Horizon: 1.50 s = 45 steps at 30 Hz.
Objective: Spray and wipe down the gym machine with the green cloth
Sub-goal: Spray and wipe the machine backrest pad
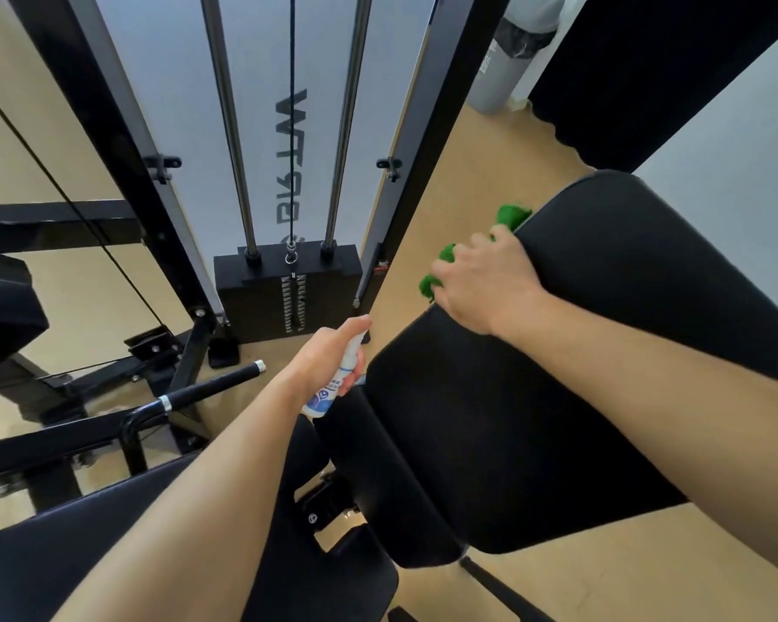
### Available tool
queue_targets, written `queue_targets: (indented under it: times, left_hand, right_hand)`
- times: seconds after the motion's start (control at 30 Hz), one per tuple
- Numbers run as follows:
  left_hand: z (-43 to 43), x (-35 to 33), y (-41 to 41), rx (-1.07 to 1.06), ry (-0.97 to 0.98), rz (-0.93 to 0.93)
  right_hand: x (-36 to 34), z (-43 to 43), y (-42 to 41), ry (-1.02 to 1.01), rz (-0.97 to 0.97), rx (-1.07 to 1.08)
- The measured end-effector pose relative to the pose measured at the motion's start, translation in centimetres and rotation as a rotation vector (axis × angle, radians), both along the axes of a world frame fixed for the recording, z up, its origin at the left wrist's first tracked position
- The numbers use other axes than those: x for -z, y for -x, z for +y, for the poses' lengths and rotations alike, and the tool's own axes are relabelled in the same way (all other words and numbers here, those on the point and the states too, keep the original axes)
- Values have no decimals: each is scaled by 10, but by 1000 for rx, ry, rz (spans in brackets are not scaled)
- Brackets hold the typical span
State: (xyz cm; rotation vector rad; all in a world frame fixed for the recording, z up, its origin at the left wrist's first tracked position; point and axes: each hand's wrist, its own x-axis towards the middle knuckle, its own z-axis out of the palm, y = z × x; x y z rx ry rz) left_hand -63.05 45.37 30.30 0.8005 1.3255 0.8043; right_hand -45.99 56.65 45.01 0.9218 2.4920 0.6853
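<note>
A black padded back rest of the gym machine slopes across the right of the view. My right hand grips the green cloth against the pad's left edge; more green cloth shows higher along that edge. My left hand holds a small white spray bottle with a blue label, upright, just left of the pad's lower corner. A black seat pad lies below my left forearm.
The weight stack with two chrome guide rods and a cable stands ahead. A black handle bar with a chrome ring juts out at left. Black frame beams cross the left side. A grey cylinder stands on the wooden floor at top right.
</note>
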Motion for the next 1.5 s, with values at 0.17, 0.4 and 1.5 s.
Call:
queue_targets:
  times: [0.17,0.4,1.5]
  left_hand:
    - [0,12,-3,-4,65,0]
    - [-8,40,1,-57,108,74]
    - [-68,34,-50,-765,158,-9]
  right_hand:
    - [-3,4,-2,-32,33,10]
    - [36,-10,21,19,4,48]
    - [160,-192,-85,348,-242,-283]
